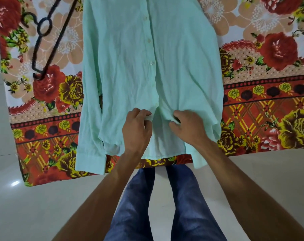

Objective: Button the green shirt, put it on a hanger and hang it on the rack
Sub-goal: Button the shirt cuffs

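The pale green shirt (130, 66) lies flat, front up, on a flowered bedsheet, collar end away from me and hem toward me. Several white buttons run down its closed placket. Near the lower end of the placket my left hand (136, 131) pinches the left front edge, and my right hand (187, 126) pinches the right front edge just beside it. Below my hands the two fronts lie apart. A black hanger (48, 39) rests on the sheet to the left of the shirt, untouched.
The red and yellow flowered bedsheet (260, 110) covers the surface; its near edge hangs over the pale tiled floor (43, 206). My legs in blue jeans (165, 206) stand at that edge. No rack is in view.
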